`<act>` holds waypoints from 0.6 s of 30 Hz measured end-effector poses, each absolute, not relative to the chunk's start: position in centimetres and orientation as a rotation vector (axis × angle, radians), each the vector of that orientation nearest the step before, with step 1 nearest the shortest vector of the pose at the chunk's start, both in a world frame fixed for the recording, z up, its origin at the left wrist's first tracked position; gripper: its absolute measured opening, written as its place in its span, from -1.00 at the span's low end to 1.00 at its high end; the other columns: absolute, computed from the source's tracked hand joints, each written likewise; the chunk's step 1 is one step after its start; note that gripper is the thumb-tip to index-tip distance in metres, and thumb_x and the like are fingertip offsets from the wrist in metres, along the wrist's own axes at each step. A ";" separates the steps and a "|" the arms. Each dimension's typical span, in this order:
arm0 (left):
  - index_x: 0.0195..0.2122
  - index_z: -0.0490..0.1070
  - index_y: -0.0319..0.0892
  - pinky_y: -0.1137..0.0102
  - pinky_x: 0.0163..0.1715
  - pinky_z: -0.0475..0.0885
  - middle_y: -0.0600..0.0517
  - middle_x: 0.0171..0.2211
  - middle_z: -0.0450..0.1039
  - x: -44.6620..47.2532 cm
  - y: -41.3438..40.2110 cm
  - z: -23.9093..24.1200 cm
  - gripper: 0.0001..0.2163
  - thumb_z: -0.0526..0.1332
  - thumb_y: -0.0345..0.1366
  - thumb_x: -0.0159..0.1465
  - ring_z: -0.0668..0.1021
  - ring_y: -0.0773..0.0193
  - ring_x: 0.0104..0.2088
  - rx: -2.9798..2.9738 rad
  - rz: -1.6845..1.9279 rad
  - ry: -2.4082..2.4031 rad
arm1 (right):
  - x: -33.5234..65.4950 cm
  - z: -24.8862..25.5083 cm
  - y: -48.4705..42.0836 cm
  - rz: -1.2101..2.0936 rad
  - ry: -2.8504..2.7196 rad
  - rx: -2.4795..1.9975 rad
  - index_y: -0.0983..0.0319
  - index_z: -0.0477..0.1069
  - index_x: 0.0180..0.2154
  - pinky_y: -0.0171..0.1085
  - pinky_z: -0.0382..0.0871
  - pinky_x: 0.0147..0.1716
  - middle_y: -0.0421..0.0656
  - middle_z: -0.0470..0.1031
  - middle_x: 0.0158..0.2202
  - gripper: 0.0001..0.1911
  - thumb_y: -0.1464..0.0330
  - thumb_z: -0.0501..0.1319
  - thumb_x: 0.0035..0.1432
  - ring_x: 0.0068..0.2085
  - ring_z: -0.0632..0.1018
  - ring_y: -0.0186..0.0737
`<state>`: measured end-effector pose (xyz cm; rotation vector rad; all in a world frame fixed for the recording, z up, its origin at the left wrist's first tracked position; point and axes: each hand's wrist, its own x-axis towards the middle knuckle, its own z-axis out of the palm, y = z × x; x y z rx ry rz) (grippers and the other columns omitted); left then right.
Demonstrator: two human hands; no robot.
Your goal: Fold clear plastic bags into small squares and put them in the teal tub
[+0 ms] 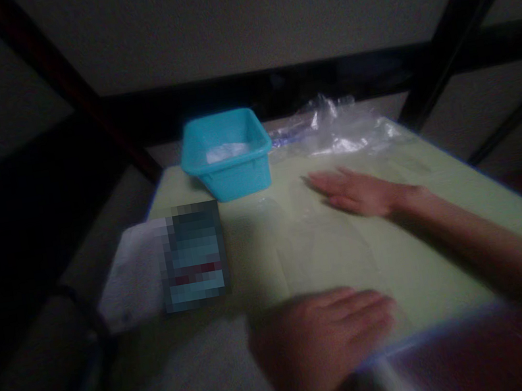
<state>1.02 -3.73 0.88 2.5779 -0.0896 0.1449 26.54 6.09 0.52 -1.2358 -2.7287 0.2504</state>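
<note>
A clear, thin plastic piece (325,251), perhaps a bag, lies flat on the pale yellow-green table (433,267); its edges are faint. My left hand (329,344) rests palm down over its near end by the table's front edge, fingers stretched out to the right. Towards its far end, my right hand (358,194) lies flat with fingers extended to the left. Neither hand grips anything. A light grey sleeve (203,385) covers my left forearm, while my right forearm is bare. The picture is dim and a little blurred.
A turquoise plastic basket (240,175) with something white inside stands at the back left. Crumpled clear plastic (340,132) is heaped at the back right. On the left, a pixelated rectangular thing (194,257) overlaps a white sheet or cloth (131,270). A wall rises behind.
</note>
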 end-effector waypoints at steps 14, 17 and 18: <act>0.26 -0.01 -0.42 0.22 0.29 -0.05 -0.19 0.31 -0.05 1.0 -3.8 0.9 -0.36 -0.11 0.01 0.32 -0.02 0.10 0.32 2.614 0.117 -0.089 | 23.1 1.5 9.4 0.440 -2.860 -1.177 0.24 -0.15 0.32 0.09 -0.27 0.27 -0.07 -0.13 0.34 -0.40 0.13 -0.19 0.34 0.32 -0.04 -0.09; 0.26 -0.02 -0.41 0.22 0.30 -0.07 -0.18 0.32 -0.06 1.0 -3.9 1.0 -0.37 -0.10 -0.01 0.32 -0.02 0.12 0.32 2.611 0.103 -0.071 | 21.1 2.3 7.6 0.482 -2.937 -0.953 0.28 -0.15 0.31 0.04 -0.30 0.29 -0.08 -0.10 0.34 -0.40 0.15 -0.20 0.35 0.32 -0.02 -0.13; 0.26 -0.02 -0.41 0.23 0.30 -0.08 -0.18 0.32 -0.05 1.0 -3.9 1.1 -0.37 -0.09 -0.01 0.32 -0.01 0.12 0.32 2.607 0.098 -0.070 | 20.4 2.4 7.3 0.497 -2.964 -0.888 0.31 -0.14 0.31 0.02 -0.30 0.29 -0.06 -0.10 0.34 -0.39 0.16 -0.20 0.35 0.33 -0.03 -0.15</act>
